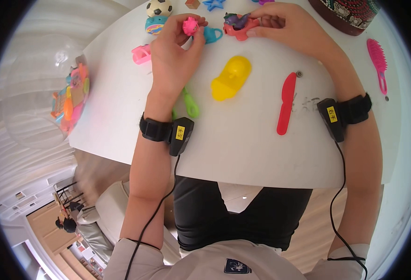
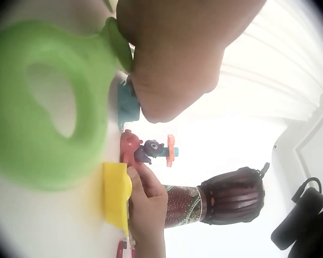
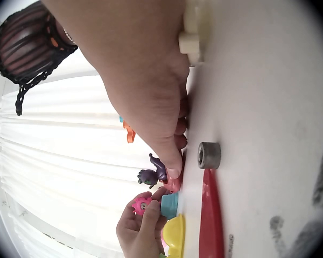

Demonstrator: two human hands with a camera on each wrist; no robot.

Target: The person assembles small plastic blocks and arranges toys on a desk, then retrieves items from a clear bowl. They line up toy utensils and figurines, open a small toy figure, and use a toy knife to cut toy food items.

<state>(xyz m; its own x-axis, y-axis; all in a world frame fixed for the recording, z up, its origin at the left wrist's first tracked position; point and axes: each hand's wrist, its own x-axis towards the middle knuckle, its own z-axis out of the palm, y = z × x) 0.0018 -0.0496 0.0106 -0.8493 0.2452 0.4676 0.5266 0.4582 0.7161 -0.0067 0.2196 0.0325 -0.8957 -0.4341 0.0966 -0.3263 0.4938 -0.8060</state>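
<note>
My left hand [image 1: 173, 56] pinches a small bright pink toy figure [image 1: 190, 26] between thumb and fingers. The same figure shows side-on in the right wrist view, spiky-topped. Close beside that hand is a teal toy cup [image 1: 212, 35] with a loop handle. With thumb and fingers, my right hand [image 1: 287, 29] holds a coral-red toy piece [image 1: 241, 33] low at the tabletop. A purple animal figure [image 3: 160, 171] sits in or on this red piece. In the left wrist view, the purple figure [image 2: 151, 148] leans over the red piece, and my wrist hides the left fingers.
Nearer me lie a yellow mould [image 1: 232, 78], a red toy knife [image 1: 287, 103] and a green-handled toy [image 1: 191, 105]. A soccer ball [image 1: 159, 8] and pink toy [image 1: 141, 54] sit left, a patterned drum [image 1: 348, 16] and pink hairbrush [image 1: 377, 63] right.
</note>
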